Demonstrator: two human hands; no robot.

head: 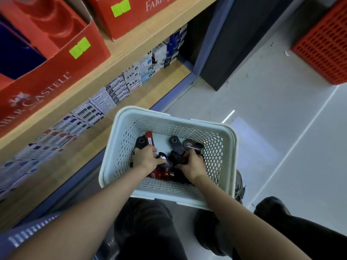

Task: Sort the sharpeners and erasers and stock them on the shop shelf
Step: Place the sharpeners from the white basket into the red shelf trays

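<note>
Shelf (120, 59) holds red display boxes (56, 59) over rows of small cartons (112, 92). Beside its lower edge, a white basket (169, 119) contains black and red pieces (175, 142) (sharpeners or erasers, too blurred to tell). Inside it, left hand (147, 158) and right hand (193, 164) each have fingers curled round some.

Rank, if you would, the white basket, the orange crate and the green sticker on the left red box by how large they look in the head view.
1. white basket, largest.
2. orange crate, though cut off by the frame edge and farther away, so true size unsure.
3. green sticker, smallest.
</note>
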